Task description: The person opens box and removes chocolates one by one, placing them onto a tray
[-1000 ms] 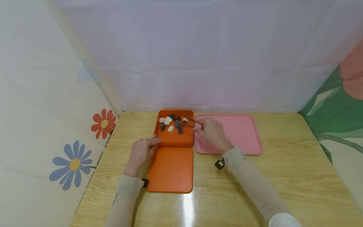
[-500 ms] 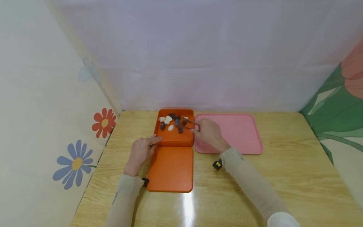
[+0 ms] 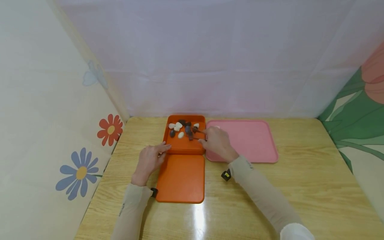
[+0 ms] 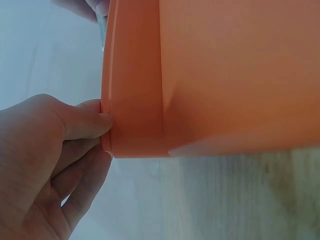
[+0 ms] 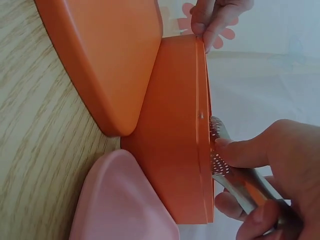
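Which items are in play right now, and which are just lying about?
In play: tongs gripped by right hand; pebbles; orange box steadied by left hand.
Lying about: orange lid; pink tray.

It looked like a staged recording booth, not a lived-in room: a wooden table (image 3: 300, 186) stood boxed in by hanging fabric, a plain pale sheet (image 3: 210, 60) across the back, a flower-printed cloth (image 3: 60, 133) on the left, and a green leafy print (image 3: 357, 123) on the right. No walls or furniture showed beyond them.
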Available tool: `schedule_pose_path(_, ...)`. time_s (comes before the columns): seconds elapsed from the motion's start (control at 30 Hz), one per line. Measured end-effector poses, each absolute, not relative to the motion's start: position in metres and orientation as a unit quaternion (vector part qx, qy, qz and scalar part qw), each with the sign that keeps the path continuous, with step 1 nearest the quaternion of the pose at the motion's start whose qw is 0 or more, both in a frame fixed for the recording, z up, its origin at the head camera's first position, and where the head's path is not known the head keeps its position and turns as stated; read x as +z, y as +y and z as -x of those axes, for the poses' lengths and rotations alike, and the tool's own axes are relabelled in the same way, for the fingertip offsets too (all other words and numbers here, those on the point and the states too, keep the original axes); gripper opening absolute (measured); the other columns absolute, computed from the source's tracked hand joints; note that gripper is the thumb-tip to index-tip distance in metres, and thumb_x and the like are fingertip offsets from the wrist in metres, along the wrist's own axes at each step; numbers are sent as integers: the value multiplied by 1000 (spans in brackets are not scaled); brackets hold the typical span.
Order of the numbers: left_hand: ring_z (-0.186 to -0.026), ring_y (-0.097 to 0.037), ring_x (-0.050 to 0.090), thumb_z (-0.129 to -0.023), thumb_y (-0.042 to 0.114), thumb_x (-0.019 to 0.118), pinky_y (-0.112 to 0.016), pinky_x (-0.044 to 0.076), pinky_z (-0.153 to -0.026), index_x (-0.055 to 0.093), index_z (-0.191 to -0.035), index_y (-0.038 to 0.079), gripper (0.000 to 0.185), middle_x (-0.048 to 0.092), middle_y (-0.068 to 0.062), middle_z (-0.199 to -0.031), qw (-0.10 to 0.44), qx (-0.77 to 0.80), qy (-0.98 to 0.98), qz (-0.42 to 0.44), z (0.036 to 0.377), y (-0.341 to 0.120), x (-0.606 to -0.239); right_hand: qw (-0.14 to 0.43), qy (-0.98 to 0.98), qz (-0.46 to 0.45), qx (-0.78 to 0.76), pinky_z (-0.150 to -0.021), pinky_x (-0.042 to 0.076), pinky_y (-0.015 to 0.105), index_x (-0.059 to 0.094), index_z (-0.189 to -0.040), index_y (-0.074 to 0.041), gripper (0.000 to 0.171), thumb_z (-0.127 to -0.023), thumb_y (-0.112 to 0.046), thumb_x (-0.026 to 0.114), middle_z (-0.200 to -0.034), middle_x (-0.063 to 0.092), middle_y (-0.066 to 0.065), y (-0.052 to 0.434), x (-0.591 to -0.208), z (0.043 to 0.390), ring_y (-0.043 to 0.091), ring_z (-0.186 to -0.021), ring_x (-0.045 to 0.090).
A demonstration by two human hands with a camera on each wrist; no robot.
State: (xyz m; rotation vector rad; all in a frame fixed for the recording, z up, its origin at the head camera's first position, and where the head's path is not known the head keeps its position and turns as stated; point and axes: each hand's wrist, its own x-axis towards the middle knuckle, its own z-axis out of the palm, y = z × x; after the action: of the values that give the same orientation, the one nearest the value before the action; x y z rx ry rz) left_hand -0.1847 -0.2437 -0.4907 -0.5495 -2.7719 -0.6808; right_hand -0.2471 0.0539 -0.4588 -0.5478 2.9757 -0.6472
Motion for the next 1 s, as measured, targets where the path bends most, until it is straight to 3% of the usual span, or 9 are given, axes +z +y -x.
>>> schedule_pose_path(0.2,-87,-29,80,-97,7,78,-24,32,-46,81,-125,13,29,80,-7,-122,116,-228,-948,188,185,-244,-491,16,972,163,-170,-51,51,31,79,-126,-10,45,-95,-42,81,-98,75,3,47,-461,245,14,-63,55)
schedule_pose_path(0.4,-97,-28,81,-97,10,79,-28,47,-51,82,-125,14,28,80,-8,-122,118,-224,-949,188,184,-242,-490,10,977,163,-141,-55,56,33,80,-123,-11,41,-97,-44,78,-109,77,5,42,-464,244,14,-67,61)
schedule_pose_path(0.5,-90,-28,81,-97,13,80,-29,47,-49,82,-124,14,28,80,-8,-122,120,-221,-949,189,185,-241,-490,14,978,159,-136,-52,53,30,81,-117,-11,38,-98,-44,77,-103,76,4,41,-465,244,13,-64,59)
schedule_pose_path(0.6,-73,-27,77,-97,18,81,-27,41,-45,83,-123,14,27,80,-8,-121,120,-217,-951,183,185,-240,-489,18,978,154,-140,-50,51,30,80,-108,-10,35,-98,-44,78,-98,74,3,41,-465,245,13,-61,56)
schedule_pose_path(0.73,-70,-28,76,-97,24,82,-27,38,-43,84,-120,15,25,81,-8,-118,128,-209,-955,169,185,-237,-490,18,979,152,-138,-49,50,30,79,-101,-11,33,-97,-44,78,-93,73,3,40,-465,245,13,-58,55)
schedule_pose_path(0.83,-79,-28,79,-96,28,82,-28,43,-45,86,-116,15,24,82,-7,-115,139,-202,-957,155,186,-235,-491,21,980,150,-132,-48,50,29,78,-94,-12,33,-97,-45,78,-89,71,2,38,-465,245,12,-58,55)
schedule_pose_path(1.0,-66,-29,75,-95,29,84,-31,44,-44,86,-113,14,24,81,-10,-113,158,-196,-958,138,185,-232,-494,27,981,146,-123,-47,50,29,68,-76,-14,40,-97,-47,78,-81,65,1,36,-465,245,12,-59,56)
